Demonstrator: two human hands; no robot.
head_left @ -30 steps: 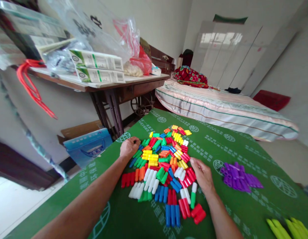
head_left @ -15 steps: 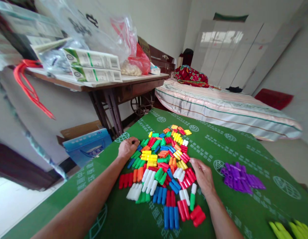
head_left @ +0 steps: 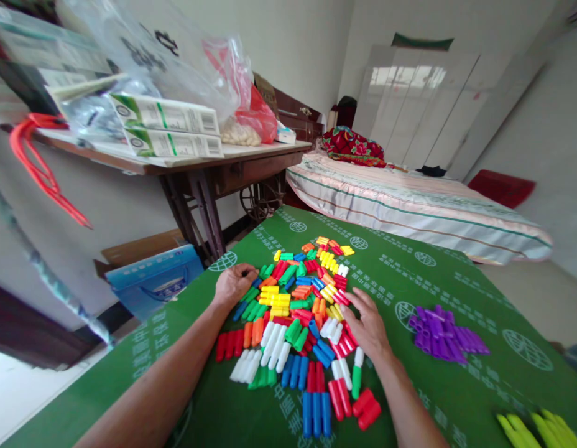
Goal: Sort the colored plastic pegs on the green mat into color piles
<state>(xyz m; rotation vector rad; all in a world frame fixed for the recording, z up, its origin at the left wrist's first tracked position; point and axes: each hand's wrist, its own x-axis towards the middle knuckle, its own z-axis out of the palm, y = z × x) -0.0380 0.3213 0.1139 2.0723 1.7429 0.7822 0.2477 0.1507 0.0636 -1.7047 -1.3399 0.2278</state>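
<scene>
Many small plastic tubes with rounded ends, like marker caps, lie in a multicoloured spread on the green sheet; among them are yellow tubes [head_left: 275, 300], white tubes [head_left: 273, 345] and blue tubes [head_left: 316, 414]. My left hand [head_left: 235, 283] rests at the spread's left edge by some green tubes [head_left: 266, 271]. Its fingers are curled closed, and whatever is inside them is hidden. On the right side my right hand [head_left: 367, 323] is open, fingers apart, with its fingertips at the red tubes [head_left: 341, 297]; I cannot tell whether they touch.
Purple tubes [head_left: 444, 333] form a separate heap to the right, and yellow-green tubes [head_left: 540, 429] lie at the lower right. A side table [head_left: 265, 151] with boxes and plastic bags stands left. Beyond the green surface [head_left: 386, 255] is a bed [head_left: 410, 199].
My right hand has moved inward over the spread's right edge, and its fingers have spread. My left hand stays curled at the left edge. The whole view has shifted slightly.
</scene>
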